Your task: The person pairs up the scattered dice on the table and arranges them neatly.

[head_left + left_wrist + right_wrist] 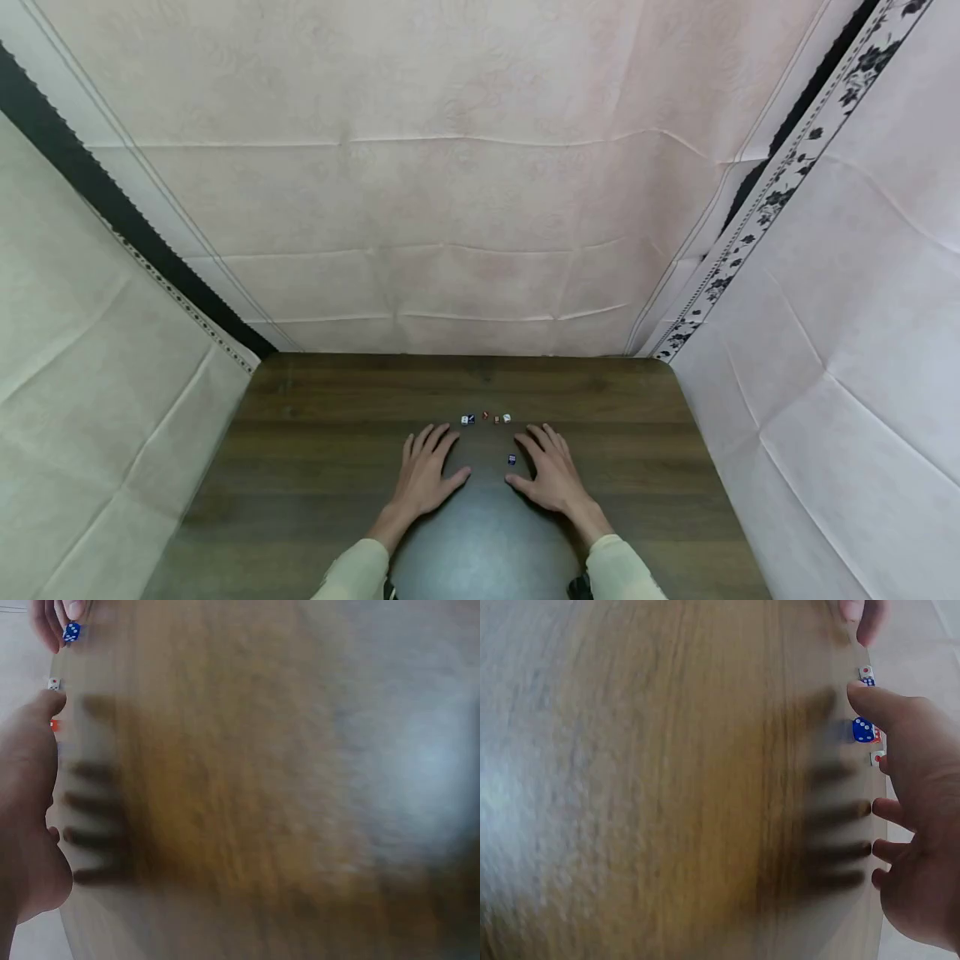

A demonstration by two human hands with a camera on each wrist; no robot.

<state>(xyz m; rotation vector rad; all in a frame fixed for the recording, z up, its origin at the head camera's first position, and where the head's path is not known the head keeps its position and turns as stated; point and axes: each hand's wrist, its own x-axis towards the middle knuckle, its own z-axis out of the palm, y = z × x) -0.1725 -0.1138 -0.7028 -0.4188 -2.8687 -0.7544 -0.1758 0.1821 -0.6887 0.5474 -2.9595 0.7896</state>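
Several small dice lie near the middle of the wooden table. A white die (464, 420) sits beside a blue die (471, 419). Right of them are a red die (485, 414), another red die (497, 420) and a white die (507, 418). Closer to me, a second blue die (512, 459) lies just left of my right hand (552, 472), between its thumb and forefinger. My left hand (424, 475) is spread, palm down, left of the dice. Both hands hold nothing, and their shadows fall on the wood. Whether the fingertips touch the table, I cannot tell.
The brown wooden table (322, 450) reaches back to a hanging pale cloth (480, 200). More cloth hangs along the left (97, 375) and right sides, the right cloth (847, 350) with a dark floral border. Light reflects off the table's near middle.
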